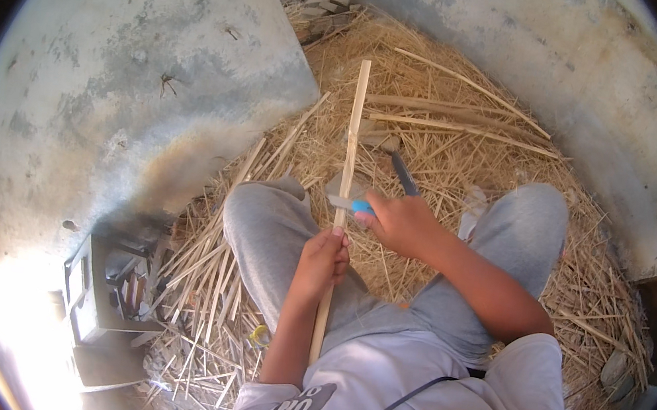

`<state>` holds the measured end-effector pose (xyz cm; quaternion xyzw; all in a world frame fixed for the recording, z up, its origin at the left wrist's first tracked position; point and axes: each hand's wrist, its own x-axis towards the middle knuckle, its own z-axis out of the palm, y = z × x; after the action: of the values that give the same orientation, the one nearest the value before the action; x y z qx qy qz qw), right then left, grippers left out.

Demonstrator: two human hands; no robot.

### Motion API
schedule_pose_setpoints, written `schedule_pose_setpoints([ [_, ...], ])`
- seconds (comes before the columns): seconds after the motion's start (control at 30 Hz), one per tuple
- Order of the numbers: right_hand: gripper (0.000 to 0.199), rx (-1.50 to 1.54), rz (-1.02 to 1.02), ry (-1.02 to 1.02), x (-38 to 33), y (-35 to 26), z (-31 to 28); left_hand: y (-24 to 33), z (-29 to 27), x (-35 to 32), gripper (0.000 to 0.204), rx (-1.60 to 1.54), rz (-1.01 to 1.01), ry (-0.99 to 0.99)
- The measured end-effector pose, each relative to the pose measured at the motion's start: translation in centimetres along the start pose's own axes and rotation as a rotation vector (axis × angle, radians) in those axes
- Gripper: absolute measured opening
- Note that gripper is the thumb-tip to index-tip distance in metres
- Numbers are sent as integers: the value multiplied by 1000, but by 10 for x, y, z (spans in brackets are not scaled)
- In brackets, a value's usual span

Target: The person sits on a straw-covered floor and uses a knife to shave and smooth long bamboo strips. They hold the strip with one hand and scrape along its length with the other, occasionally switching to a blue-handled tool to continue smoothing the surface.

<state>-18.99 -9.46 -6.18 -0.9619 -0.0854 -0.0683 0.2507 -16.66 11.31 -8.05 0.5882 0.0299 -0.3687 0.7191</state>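
A long, pale wooden strip point(357, 104) stands out in front of me, its lower end running back over my lap. My left hand point(321, 259) is closed around its lower part. Just above that grip, my right hand point(399, 222) holds a knife point(362, 207) with a blue section at the handle; its short, light blade lies across the strip. A dark, flat blade-like piece point(402, 171) shows beyond my right knuckles. Whether it lies on the ground or belongs to something in the hand, I cannot tell.
Straw-like shavings point(430, 148) cover the ground around my legs. Several long strips point(465, 127) lie beyond, with more cut strips point(207, 296) heaped at left. A metal frame box point(107, 290) stands at far left. Pale walls point(160, 51) close in, and stones point(617, 371) lie at right.
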Motion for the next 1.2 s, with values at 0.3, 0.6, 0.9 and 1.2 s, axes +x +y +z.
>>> schedule_pose_setpoints([
  [0.3, 42, -303, -149, 58, 53, 59, -25, -9, 7, -7, 30, 166, 40, 35],
  [0.6, 49, 501, 239, -13, 55, 35, -2, 3, 6, -7, 30, 17, -9, -5],
  [0.9, 49, 174, 45, 108, 31, 35, -71, 2, 1, -8, 31, 124, 44, -33],
  [1.2, 45, -110, 25, 4, 57, 58, -71, -1, 10, -13, 33, 119, 1, -67],
])
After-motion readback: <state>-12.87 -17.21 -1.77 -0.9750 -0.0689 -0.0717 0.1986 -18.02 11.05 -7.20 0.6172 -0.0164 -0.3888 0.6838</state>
